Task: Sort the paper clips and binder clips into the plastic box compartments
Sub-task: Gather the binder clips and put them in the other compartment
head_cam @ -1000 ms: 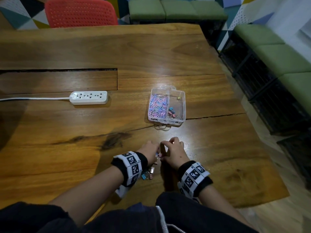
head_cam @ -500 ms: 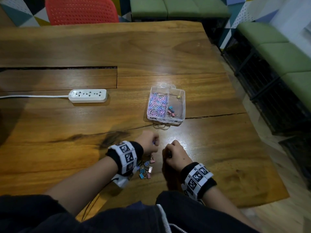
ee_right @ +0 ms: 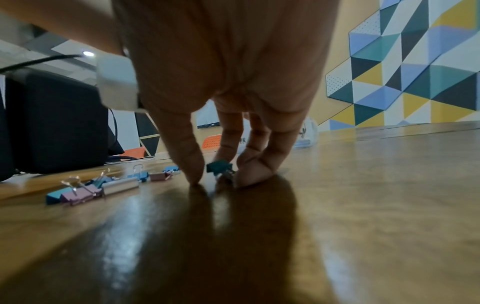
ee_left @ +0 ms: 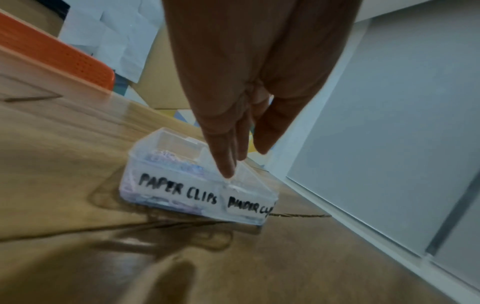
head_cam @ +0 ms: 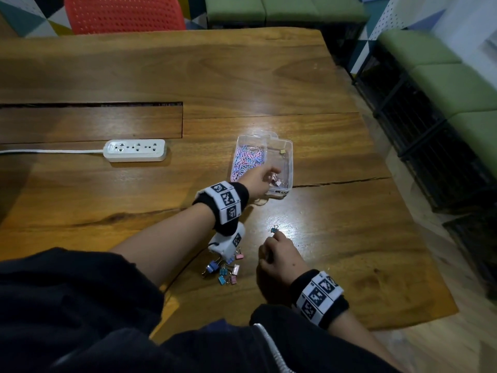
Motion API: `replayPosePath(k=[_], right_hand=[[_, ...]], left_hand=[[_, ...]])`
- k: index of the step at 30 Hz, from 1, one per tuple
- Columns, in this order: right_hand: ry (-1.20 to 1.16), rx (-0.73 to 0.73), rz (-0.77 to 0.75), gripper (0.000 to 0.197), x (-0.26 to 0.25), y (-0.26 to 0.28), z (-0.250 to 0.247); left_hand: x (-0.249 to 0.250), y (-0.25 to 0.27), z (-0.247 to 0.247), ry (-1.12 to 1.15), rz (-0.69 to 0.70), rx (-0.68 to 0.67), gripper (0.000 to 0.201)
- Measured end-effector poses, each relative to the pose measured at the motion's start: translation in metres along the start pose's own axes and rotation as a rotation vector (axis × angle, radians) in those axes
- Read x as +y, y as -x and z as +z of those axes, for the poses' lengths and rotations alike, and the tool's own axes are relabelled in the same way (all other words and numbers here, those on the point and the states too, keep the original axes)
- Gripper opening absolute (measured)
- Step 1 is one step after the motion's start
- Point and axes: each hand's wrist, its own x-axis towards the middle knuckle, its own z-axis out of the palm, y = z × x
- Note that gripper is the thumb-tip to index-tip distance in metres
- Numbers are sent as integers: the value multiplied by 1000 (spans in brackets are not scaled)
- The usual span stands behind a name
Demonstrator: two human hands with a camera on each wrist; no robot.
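Box (head_cam: pixel 288 160) sits under the left hand (head_cam: pixel 259 180), fingers straight and released over its binder side, while the right hand (head_cam: pixel 279 258) pinches a teal clip (ee_right: pixel 219 167) on the table (head_cam: pixel 336 238).

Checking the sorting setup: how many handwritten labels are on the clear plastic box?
2, both on the near wall of the clear plastic box: the "PAPER CLIPS" label on the left and a binder-clips label on the right. Other walls may hide more.
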Motion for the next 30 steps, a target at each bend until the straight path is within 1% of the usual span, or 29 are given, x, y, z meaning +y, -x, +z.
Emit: replayPosePath(k=[1,2,4,5,7,9,10,12,14,17,19,21,25,27,28,30], right_hand=[[-6,7,-6,7,1,1,0],[-10,14,-6,10,2,2,1],[8,20,3,17,5,3,1],[21,27,0,20,7,3,1],[31,39,-8,26,10,5,1],[36,42,-17,23,11,7,-1],[31,39,-14,20,12,7,-2],[15,34,1,16,13,5,-7],[-8,38,24,12,13,2,-13],[-72,58,58,7,10,-5,-24],[-140,90,56,13,3,-10,-39],[-226,143,29,19,-7,-18,-57],[-274,311,-6,4,-23,-41,-92],[-308,378,-19,10,-26,-52,-101],[-311,386,-25,13,-26,-54,-101],[-278,354,-39,17,-26,-53,-90]], left_hand=[[-5,7,-2,-15,10,0,45],[-11,16,-4,-53,16,-7,40],[-24,37,-10,-240,16,-82,36],[-32,48,-12,-370,6,-158,41],[-50,70,-12,-619,-30,-344,61],[-65,90,-7,-853,-38,-483,81],[-72,97,-4,-948,-23,-511,85],[-83,108,5,-1077,52,-481,82],[-93,114,10,-1073,99,-382,72],[-98,119,13,-941,84,-289,59],[-95,121,11,-891,65,-255,50],[-93,120,8,-860,41,-244,44],[-90,116,1,-839,24,-276,35],[-90,116,1,-844,30,-276,27],[-90,116,1,-851,35,-272,24],[-91,117,1,-860,53,-259,22]])
